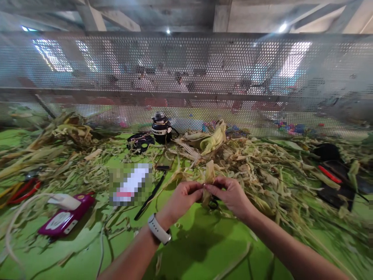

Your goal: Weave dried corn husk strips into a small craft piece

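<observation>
Both hands meet in front of me, just above the green table [186, 249]. My left hand [189, 196], with a white-banded watch [159, 229] on the wrist, pinches a pale corn husk strip [210, 173] from the left side. My right hand [231, 194] grips the same husk from the right, thumb and fingertips pressed together. The husk stands upright between the fingertips, and its lower end hangs below them. A small dark looped thing [214, 203] shows just beneath the fingers; its kind is hard to make out. Some fingertips are hidden behind the husk.
Dried husk scraps [271, 175] spread over the right and left of the table. A magenta power bank [67, 217] with a white plug, a blurred white rectangle [132, 184], a dark jug [161, 128] and red-handled scissors [25, 190] lie about. A perforated metal screen [186, 62] stands behind.
</observation>
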A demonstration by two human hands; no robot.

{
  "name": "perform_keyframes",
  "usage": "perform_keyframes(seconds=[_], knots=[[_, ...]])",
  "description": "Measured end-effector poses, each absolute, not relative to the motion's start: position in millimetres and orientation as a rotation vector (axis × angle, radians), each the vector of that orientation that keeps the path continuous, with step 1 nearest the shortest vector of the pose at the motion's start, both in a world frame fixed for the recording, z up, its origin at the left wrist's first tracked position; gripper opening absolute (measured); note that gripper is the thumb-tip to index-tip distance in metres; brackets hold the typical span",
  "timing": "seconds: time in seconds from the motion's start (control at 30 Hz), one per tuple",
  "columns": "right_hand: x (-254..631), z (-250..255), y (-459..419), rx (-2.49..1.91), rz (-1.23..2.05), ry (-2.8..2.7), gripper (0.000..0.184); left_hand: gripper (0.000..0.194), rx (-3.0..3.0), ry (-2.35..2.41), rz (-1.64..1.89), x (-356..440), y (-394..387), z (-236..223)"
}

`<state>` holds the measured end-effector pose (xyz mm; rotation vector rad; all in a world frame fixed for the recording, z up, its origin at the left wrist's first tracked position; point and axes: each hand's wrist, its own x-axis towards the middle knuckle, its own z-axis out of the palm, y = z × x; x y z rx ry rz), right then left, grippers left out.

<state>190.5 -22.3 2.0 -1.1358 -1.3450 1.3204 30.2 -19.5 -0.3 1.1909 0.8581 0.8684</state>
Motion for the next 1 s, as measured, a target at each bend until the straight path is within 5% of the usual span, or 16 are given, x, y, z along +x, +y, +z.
perform_keyframes(seconds=[0.8,1.0], knots=[[197,7,-16,-1.123,1.314,-1.209,0.031,0.021,1.036,0.769,0.849,19,-21,3],[207,-3,-4,-1.234,1.058,-1.426,0.029,0.018,0.491,0.641,1.617,-15,2,21]])
